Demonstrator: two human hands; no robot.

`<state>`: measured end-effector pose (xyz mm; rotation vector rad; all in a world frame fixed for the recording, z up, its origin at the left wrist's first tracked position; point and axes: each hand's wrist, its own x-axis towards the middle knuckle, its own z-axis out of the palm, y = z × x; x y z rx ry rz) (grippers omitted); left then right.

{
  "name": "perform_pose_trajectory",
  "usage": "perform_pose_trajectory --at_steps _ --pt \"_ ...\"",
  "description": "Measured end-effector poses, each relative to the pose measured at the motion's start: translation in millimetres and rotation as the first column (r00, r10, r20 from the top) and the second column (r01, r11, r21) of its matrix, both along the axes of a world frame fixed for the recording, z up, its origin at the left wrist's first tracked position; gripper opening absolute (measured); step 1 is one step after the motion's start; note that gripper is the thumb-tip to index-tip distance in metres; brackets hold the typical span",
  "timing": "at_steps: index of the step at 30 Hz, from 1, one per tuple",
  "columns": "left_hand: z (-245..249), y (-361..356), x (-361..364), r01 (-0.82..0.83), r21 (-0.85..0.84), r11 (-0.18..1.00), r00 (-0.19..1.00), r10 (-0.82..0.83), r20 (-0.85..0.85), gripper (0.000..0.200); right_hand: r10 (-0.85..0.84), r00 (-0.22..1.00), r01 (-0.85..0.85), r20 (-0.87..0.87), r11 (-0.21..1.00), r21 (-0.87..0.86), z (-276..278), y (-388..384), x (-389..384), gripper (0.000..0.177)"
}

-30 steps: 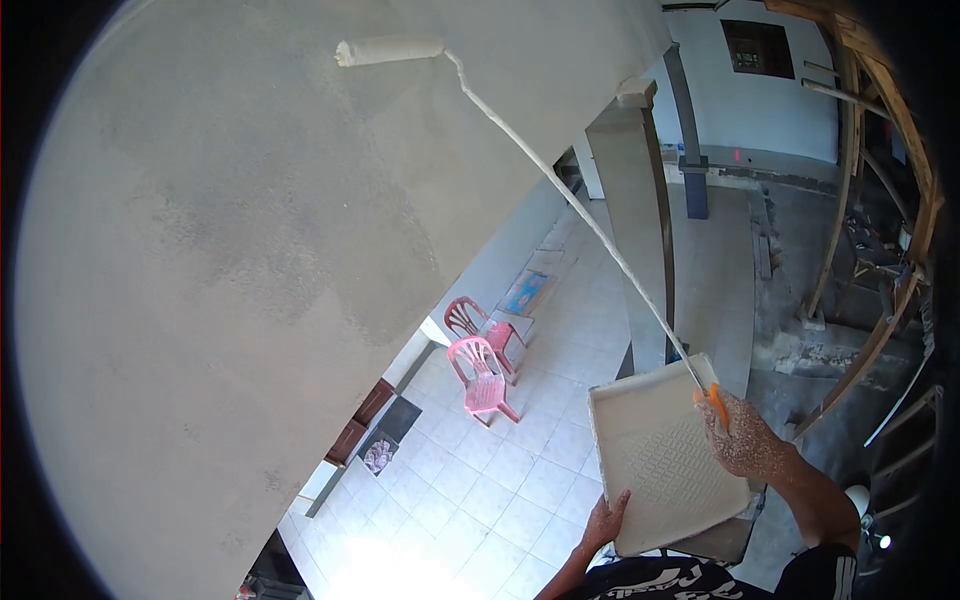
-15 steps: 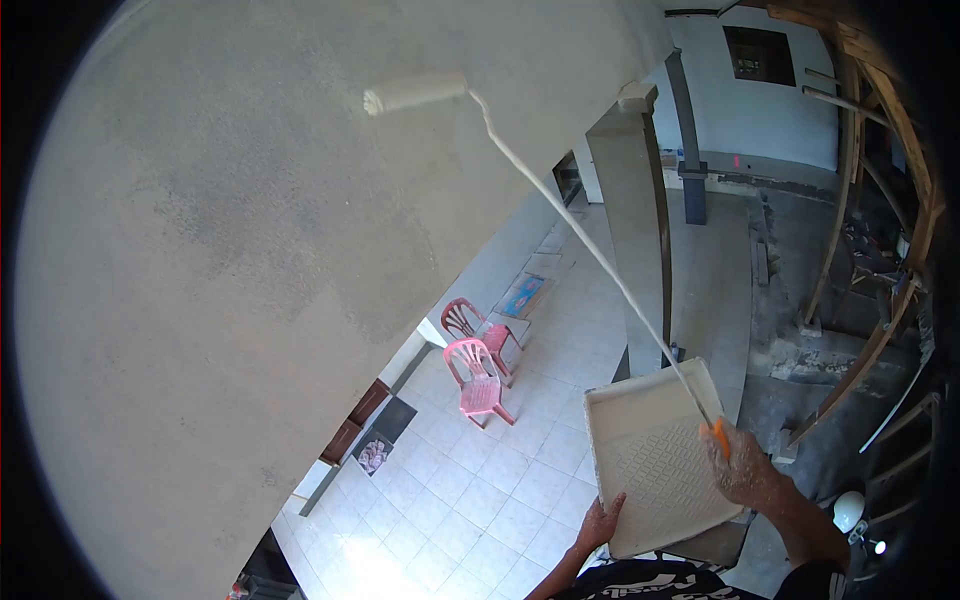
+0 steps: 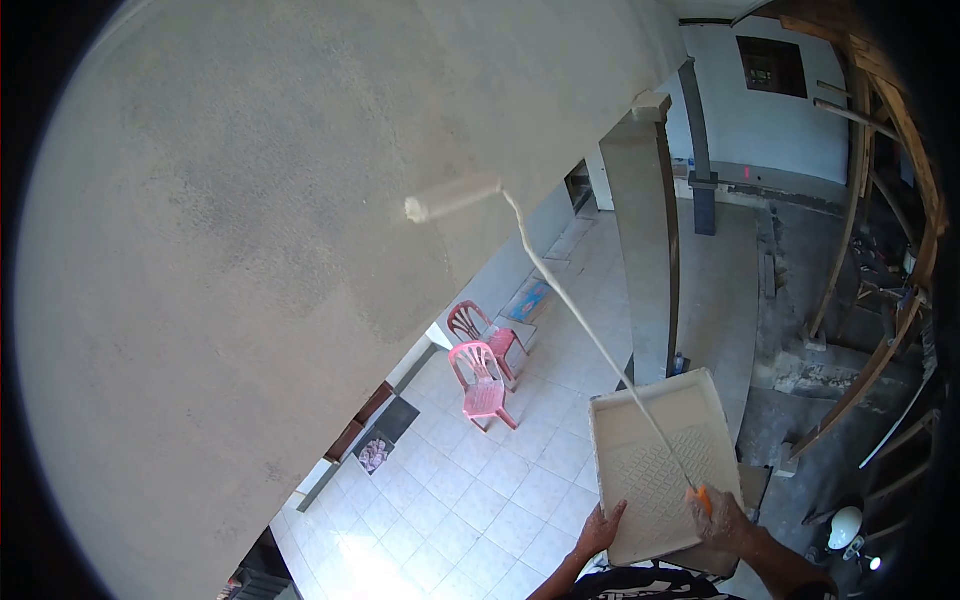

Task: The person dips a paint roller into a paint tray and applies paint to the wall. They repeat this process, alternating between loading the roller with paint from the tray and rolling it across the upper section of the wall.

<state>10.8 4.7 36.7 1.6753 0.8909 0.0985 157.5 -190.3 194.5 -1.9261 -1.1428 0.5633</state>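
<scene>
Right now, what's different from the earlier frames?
The roller has moved down and rightward in view. The right hand has dropped with its orange handle, now over the tray. Nothing grabbed or released. Unchanged: left hand on the tray's edge, two chairs on the floor.

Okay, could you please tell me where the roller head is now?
In the head view, the roller head is just left of centre in the upper half, in front of the grey wall, above the two chairs.
</scene>
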Motion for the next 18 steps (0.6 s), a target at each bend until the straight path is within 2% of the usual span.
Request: perform_pose_trajectory --at_steps 3,5,7,9,10,11,13,15,17,18 --pt "8.6 -0.1 1.4 0.005 -0.014 1.000 1.000 -0.005 -0.017 0.065 -0.081 0.995 0.080 -0.054 0.997 -0.024 65.8 25.7 11.7 0.028" --pt "10.6 -0.5 1.4 -0.003 -0.022 1.000 1.000 0.002 -0.014 0.064 -0.100 0.992 0.100 -0.081 0.995 -0.004 86.6 43.3 15.4 0.026" --pt "6.8 -0.6 1.0 0.001 -0.020 1.000 1.000 -0.001 -0.012 0.064 -0.076 0.984 0.085 -0.163 0.995 0.045 78.9 52.9 16.3 0.023" --pt "1.9 0.4 0.1 -0.003 -0.011 1.000 1.000 0.003 -0.006 0.065 0.000 0.956 0.038 -0.292 0.991 0.124 40.2 56.0 9.6 0.020" --pt "-0.8 0.2 -0.7 -0.008 -0.004 1.000 1.000 0.008 -0.001 0.065 0.039 0.998 -0.032 -0.052 0.991 0.131 25.3 48.9 5.4 0.021" --pt "-1.0 0.1 -0.1 -0.013 0.001 1.000 1.000 0.013 0.003 0.065 0.078 0.979 -0.102 0.191 0.988 0.120 7.9 39.9 0.7 0.022" --pt "11.4 -0.8 -0.2 -0.013 -0.016 1.000 1.000 0.013 -0.009 0.067 0.103 0.948 -0.124 0.300 0.991 0.053 -13.5 27.7 -13.0 0.024" --pt "12.5 1.0 0.7 -0.015 -0.022 1.000 1.000 0.015 -0.014 0.068 0.051 0.998 -0.049 0.046 0.998 -0.047 -19.3 15.0 -24.4 0.028" --pt "3.0 0.9 0.3 -0.015 -0.020 1.000 1.000 0.014 -0.015 0.068 0.086 0.990 -0.088 0.114 0.996 0.010 -28.9 13.3 -10.9 0.028" --pt "3.1 1.3 0.3 -0.015 -0.027 1.000 1.000 0.015 -0.013 0.069 0.068 0.994 -0.069 0.085 0.998 0.008 -23.0 15.7 -6.2 0.028"
